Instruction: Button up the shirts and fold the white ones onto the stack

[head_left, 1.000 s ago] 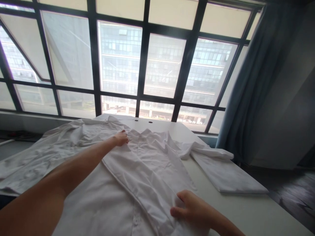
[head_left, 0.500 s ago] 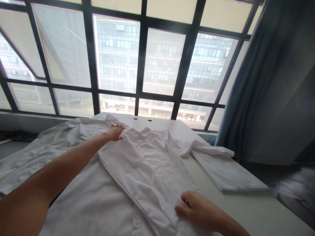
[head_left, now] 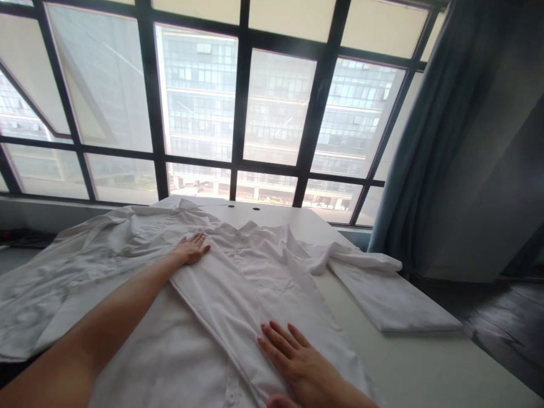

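A white button-up shirt (head_left: 238, 283) lies spread front-up on a white table (head_left: 425, 368), its right sleeve trailing toward the table's right side. My left hand (head_left: 192, 249) rests flat on the shirt near the collar, fingers stretched out. Close to me, my right hand (head_left: 293, 357) lies palm down on the shirt's lower front panel, fingers spread. Neither hand holds anything.
A second white garment (head_left: 63, 272) lies crumpled over the table's left side. A large black-framed window (head_left: 238, 113) rises behind the table. A blue-grey curtain (head_left: 429, 141) hangs at the right, with dark floor (head_left: 510, 323) below it.
My left hand slid back from the collar and flattened on the cloth. My right hand opened from a bent grip at the hem and moved left onto the front panel.
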Available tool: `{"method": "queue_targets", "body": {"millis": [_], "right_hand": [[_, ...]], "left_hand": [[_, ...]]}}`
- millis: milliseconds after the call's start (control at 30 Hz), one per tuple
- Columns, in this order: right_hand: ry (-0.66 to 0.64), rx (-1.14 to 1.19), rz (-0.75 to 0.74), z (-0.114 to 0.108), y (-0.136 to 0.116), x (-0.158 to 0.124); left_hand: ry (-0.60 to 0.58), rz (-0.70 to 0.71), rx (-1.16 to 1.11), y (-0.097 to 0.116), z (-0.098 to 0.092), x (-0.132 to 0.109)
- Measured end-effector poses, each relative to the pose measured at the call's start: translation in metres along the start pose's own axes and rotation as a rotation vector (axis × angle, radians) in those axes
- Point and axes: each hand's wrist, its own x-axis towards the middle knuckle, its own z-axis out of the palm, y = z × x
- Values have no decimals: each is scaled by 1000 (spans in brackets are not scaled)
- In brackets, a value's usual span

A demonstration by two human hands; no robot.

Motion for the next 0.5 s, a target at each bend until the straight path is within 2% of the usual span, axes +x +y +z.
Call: {"method": "queue_targets", "body": {"millis": [133, 267, 333, 400, 500], "right_hand": [[-25, -6, -2, -4, 0, -3], [90, -80, -50, -2, -5, -6], [175, -116, -89, -1, -9, -6], [228, -121, -115, 1, -14, -5], [176, -70, -88, 1, -23, -1]], "left_hand": [[-6, -12, -12, -3, -1, 5], [83, -9, 65, 15, -6, -9], [132, 63, 67, 36, -4, -31], [138, 205, 11, 62, 5, -63], [105, 428, -65, 97, 23, -112]]}}
